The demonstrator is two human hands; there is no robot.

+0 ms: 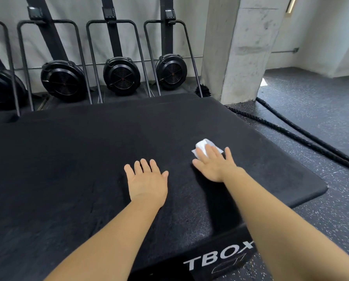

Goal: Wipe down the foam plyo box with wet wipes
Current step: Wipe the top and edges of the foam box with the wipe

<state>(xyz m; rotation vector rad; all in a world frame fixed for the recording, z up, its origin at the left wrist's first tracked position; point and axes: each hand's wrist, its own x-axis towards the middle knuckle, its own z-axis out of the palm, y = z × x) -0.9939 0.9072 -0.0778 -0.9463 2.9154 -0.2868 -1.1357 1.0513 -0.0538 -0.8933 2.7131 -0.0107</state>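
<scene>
The right hand (pixel 215 164) lies flat with straight fingers pressing a white wet wipe (pixel 205 148) on the black foam plyo box (pixel 78 159) (top face, right part). The left hand (pixel 147 180) rests spread beside it. Behind stand fan machines (pixel 121 76), a concrete pillar (pixel 238 49), ropes (pixel 303 134) on speckled floor (pixel 321 110).

black plyo box (pixel 88 159), white wipe (pixel 204 146), speckled floor (pixel 311 102)

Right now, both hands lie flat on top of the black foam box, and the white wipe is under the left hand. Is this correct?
Not quite. The head view shows the white wipe under the fingers of the right hand, not the left hand. The rest holds: both hands lie flat on top of the black foam box.
</scene>
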